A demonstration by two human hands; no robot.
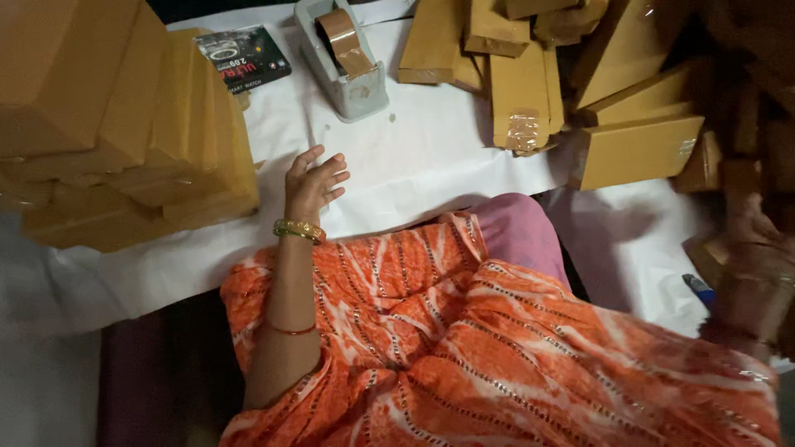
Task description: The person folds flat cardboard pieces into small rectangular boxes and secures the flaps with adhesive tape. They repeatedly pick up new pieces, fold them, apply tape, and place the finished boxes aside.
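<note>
Orange garment; left hand (empty) near boxes.

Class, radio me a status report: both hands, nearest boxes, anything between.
Left hand open, resting on white sheet. Right hand blurred, grip unclear, by brown boxes. Tape dispenser apart, untouched.

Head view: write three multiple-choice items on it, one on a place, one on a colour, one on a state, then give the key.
1. Where does the tape dispenser stand?
A. on the white sheet beyond the left hand
B. on the person's lap
C. on top of the box stack

2. What colour is the bangle on the left wrist?
A. blue
B. gold
C. black

3. How is the left hand?
A. gripping a box
B. open, holding nothing
C. pulling tape

Key: 1 A, it sits on the white sheet past the hand. 2 B, it shines gold. 3 B, the fingers are spread and hold nothing.
</note>
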